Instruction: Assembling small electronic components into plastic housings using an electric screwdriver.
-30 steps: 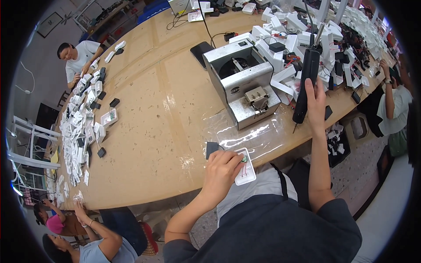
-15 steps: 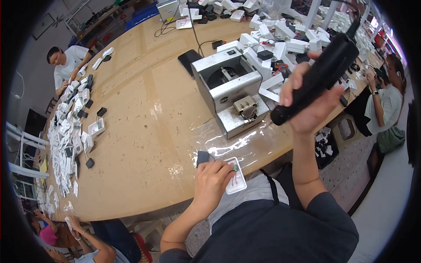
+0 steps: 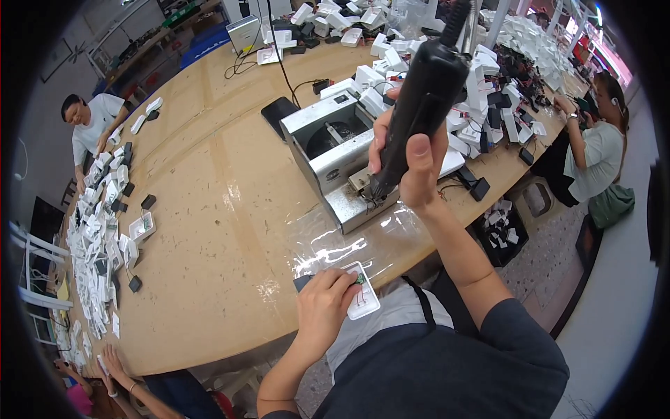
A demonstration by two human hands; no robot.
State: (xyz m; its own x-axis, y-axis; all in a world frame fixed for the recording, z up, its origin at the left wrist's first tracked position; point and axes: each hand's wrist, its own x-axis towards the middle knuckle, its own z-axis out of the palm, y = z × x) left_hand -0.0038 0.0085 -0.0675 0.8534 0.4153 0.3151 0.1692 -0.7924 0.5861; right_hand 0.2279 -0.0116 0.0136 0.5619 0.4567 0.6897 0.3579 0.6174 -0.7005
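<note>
White casing (image 3: 368, 307) is right at the table's (image 3: 209, 258) near edge as I scan across: far left, white parts (image 3: 94, 244) heap up; now my left hand (image 3: 323, 307), fingers bent at the casing's green board (image 3: 360, 278), and whether they pinch it I can't tell. Next, a silvery machine (image 3: 335, 159), partly hidden by a black tool (image 3: 426, 91) that my right hand (image 3: 419, 178) grips firmly; farther right, a mixed pile (image 3: 513, 115).
</note>
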